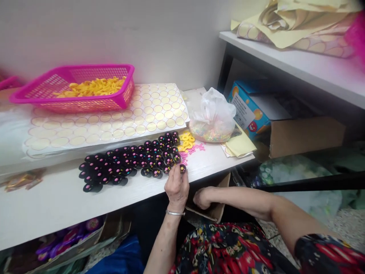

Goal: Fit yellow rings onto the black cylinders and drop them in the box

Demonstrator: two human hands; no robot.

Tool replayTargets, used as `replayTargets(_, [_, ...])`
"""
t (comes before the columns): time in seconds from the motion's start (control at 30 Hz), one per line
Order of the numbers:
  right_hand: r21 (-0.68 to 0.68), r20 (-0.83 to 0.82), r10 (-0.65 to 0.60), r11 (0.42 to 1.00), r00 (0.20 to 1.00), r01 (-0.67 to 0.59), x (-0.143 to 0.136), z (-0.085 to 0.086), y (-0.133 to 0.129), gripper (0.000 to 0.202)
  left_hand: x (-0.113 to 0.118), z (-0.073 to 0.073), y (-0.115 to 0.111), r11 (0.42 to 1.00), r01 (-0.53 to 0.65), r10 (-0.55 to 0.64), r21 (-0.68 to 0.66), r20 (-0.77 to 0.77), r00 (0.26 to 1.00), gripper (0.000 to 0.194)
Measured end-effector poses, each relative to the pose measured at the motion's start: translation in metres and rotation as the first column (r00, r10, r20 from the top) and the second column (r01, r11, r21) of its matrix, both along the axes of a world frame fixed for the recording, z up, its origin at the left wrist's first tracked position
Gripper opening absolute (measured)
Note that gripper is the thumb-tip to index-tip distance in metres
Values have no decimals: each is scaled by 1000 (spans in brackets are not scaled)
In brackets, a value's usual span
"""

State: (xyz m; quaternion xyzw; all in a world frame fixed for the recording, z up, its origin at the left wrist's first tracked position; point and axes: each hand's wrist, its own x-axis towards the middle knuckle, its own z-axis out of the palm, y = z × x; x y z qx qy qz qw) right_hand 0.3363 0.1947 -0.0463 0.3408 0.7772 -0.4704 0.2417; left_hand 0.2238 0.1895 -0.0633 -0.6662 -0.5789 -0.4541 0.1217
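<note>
My left hand (176, 187) is at the table's front edge, its fingers pinched on a small black cup (183, 168) with coloured beads inside. Just left of it stand rows of similar black cups (122, 161), many with a pink bead showing. Loose pink beads (189, 152) and yellow ring-shaped pieces (186, 140) lie behind my left hand. Below the tabletop, my right hand (202, 198) reaches into an open cardboard box (221, 208). Its fingers are hidden in the box, so I cannot see what they hold.
A pink basket (125, 99) of yellow pieces rests on sheets of round stickers (159, 110). Behind the beads is a plastic bag (213, 118) of pastel beads. At right are a blue box (248, 114) and a shelf (285, 64). Purple items (68, 238) sit under the table.
</note>
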Motion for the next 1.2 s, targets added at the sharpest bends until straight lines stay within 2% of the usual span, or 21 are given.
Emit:
replayTargets(0.03, [-45,10,48,998,999,-48,9,7,2,2,1,2,-1,999,11,-9,-33,69,998,31])
replayTargets(0.1, [-129,-34,88,987,996,-92,33,25,12,8,4,6,-1,994,63,-47,-87,180,983,28])
replayTargets(0.13, [-158,-122,9,987,992,-29,45,33,20,11,6,7,0,989,102,-77,-104,219,973,27])
replayTargets(0.17, [-96,-194,-108,991,975,90,56,41,28,13,8,7,2,983,145,-112,-117,251,961,26])
replayTargets(0.2, [85,-256,-240,959,937,269,65,46,37,14,10,7,3,974,188,-147,-125,279,949,26])
replayTargets(0.23, [287,-311,-353,850,882,442,72,48,47,16,14,7,6,965,227,-179,-129,303,936,26])
replayTargets(0.27, [463,-361,-431,687,827,561,76,47,56,17,17,6,8,956,260,-204,-139,326,923,26])
replayTargets(0.3, [585,-401,-473,526,784,617,79,43,64,16,20,4,11,945,288,-220,-157,347,912,26])
replayTargets(0.33, [652,-420,-492,420,762,631,80,37,71,15,23,3,13,933,311,-229,-179,370,901,26])
replayTargets(0.37, [684,-423,-496,373,758,626,80,30,77,13,26,2,16,921,330,-232,-206,391,891,25])
replayTargets(0.5, [748,-371,-469,361,801,557,76,5,85,17,30,-2,21,884,374,-220,-281,457,862,25])
replayTargets(0.57, [788,-341,-435,350,833,506,76,1,83,22,30,-3,23,871,392,-215,-298,487,847,27])
replayTargets(0.63, [810,-313,-382,371,870,455,77,3,80,23,30,-5,23,858,410,-210,-309,517,830,26])
replayTargets(0.7, [791,-280,-352,442,893,422,78,9,76,22,30,-6,24,844,425,-203,-327,539,818,23])
replayTargets(0.8, [718,-187,-363,583,913,379,77,19,73,20,30,-8,25,824,441,-184,-355,569,802,21])
replayTargets(0.87, [685,-131,-394,627,910,370,75,23,74,20,31,-9,26,820,443,-173,-362,582,795,22])
replayTargets(1.03, [646,-186,-503,585,844,491,73,25,82,18,31,-10,26,820,439,-171,-368,574,801,24])
replayTargets(1.13, [591,-263,-501,592,824,548,76,22,82,15,31,-11,25,818,429,-155,-383,570,807,25])
replayTargets(1.2, [566,-329,-502,573,800,592,78,20,81,14,32,-11,25,822,422,-141,-382,581,802,25])
